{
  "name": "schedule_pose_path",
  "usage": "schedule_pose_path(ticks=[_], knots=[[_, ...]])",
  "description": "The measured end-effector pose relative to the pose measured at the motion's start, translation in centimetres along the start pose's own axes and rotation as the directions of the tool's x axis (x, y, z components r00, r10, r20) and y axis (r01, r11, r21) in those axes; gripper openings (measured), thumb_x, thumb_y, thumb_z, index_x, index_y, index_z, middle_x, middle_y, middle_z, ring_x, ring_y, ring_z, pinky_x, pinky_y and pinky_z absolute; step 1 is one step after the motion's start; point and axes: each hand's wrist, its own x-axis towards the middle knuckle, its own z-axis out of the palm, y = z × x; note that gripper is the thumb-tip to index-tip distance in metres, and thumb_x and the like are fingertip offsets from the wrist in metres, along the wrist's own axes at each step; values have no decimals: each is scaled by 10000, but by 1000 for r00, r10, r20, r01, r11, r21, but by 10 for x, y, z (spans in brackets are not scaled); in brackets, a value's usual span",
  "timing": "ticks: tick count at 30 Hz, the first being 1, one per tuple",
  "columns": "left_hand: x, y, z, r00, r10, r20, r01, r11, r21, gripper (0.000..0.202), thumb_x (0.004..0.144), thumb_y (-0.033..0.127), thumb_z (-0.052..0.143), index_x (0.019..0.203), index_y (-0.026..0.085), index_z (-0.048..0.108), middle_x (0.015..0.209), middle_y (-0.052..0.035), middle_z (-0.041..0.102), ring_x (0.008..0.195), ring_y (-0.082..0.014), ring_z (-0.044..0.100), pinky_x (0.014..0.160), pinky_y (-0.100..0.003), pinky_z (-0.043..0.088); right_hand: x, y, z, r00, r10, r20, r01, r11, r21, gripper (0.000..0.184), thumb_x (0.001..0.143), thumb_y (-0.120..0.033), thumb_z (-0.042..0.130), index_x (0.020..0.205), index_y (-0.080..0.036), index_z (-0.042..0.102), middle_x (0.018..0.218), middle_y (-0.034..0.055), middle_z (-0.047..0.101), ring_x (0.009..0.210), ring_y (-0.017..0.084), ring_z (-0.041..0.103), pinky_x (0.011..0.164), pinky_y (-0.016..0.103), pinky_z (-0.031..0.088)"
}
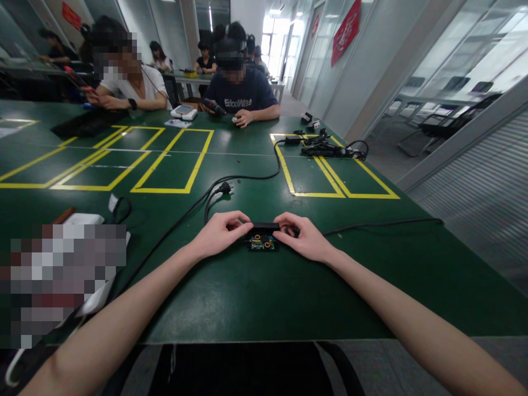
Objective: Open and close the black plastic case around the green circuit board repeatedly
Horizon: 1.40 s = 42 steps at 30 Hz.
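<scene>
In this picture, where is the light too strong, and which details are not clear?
Head view: the bright glass window at the far end looks washed out; head view: coarse pixel blocks hide detail at lower left; head view: the small rectangular green circuit board appears soft.

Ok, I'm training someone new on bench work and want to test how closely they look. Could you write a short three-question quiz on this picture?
1. True or false: the left hand and the right hand are at opposite ends of the black casing.
2. What colour are the tape outlines on the green table? a) red b) yellow c) blue
3. Which lies nearer the camera wearer: the circuit board or the black plug?

Key: 1 true; 2 b; 3 the circuit board.
</scene>
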Motion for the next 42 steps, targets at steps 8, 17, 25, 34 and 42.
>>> schedule_pose_path(ticks=[8,17,25,34,42], knots=[[-1,6,0,999,-4,32,7,995,-98,329,844,485,669,915,168,725,744,-24,742,691,-175,665,668,-278,495,1,2,-2,1000,18,9,-19,999,32,340,989,-511,558,954,-199,689,823,28,698,714,172,601,630,286,457],[0,5,0,1000,-11,12,12,998,-60,385,859,514,633,914,149,743,744,-25,710,656,-156,605,636,-270,455,1,2,-2,998,60,21,-62,991,120,408,956,-581,590,919,-185,683,778,19,675,668,153,574,629,282,474],[0,3,-3,998,-8,65,13,997,-76,353,859,488,672,928,153,757,792,-46,767,732,-185,676,699,-287,499,0,5,-7,997,34,72,-40,995,88,373,945,-548,625,960,-188,722,835,37,695,701,162,568,651,296,466],[-3,2,-9,976,134,174,-146,988,57,351,769,427,793,974,161,691,802,0,686,719,-153,619,696,-271,477,-1,5,-12,992,6,126,-18,995,95,376,913,-553,683,938,-180,720,847,35,690,691,152,556,646,289,456],[-5,0,-1,959,211,191,-262,917,301,281,738,279,814,946,188,649,873,6,665,758,-157,617,688,-259,443,-3,4,-12,983,-92,158,85,995,47,229,880,-397,734,925,-182,669,922,46,686,742,153,577,689,299,479]])
